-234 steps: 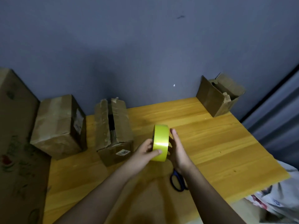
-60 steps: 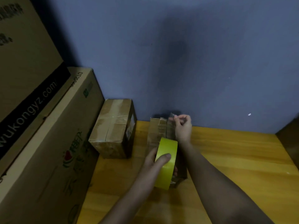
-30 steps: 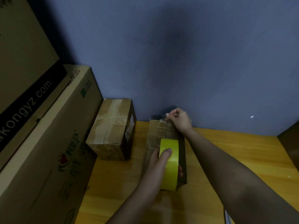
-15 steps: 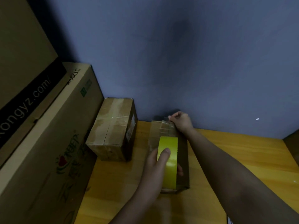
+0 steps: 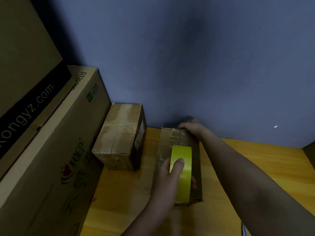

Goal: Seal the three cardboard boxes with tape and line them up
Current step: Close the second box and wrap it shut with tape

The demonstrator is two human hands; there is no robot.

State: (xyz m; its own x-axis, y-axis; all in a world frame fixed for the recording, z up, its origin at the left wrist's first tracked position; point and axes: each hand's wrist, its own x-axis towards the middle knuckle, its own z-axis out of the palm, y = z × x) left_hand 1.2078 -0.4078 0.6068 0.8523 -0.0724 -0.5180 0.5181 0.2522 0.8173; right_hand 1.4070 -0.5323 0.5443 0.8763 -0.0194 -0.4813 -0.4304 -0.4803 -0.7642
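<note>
The left hand curls its fingers round the yellow tape roll, held on edge on top of the small box. The right hand pinches the tape end at that box's far edge beside the wall. Left of the fingers a taped box sits on the bench, against large cartons.
</note>
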